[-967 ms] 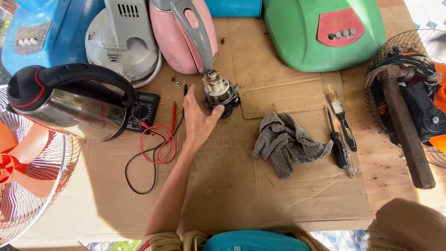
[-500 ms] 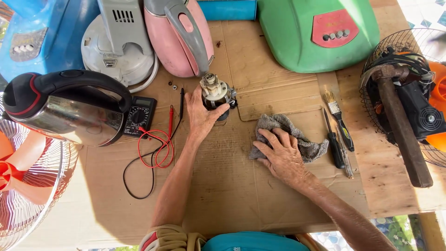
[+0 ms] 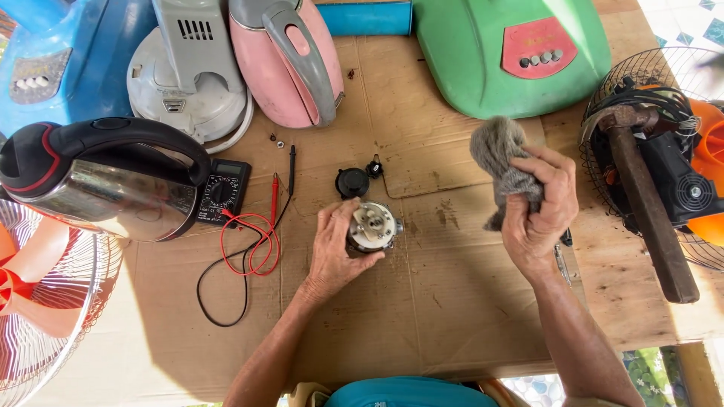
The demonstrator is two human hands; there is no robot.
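Note:
My left hand grips a small round metal motor that stands on the brown cardboard sheet. A black round cap and a small black part lie just beyond the motor. My right hand is raised above the cardboard to the right of the motor and is shut on a crumpled grey rag, which hangs from my fingers.
A steel kettle with black handle, a multimeter with red and black leads, a pink kettle, a grey base, a green cover, a hammer on a fan guard, and another fan ring the cardboard.
My right hand came in, took the grey rag off the cardboard and lifted it. My left hand pulled the motor nearer to me, away from the pink kettle.

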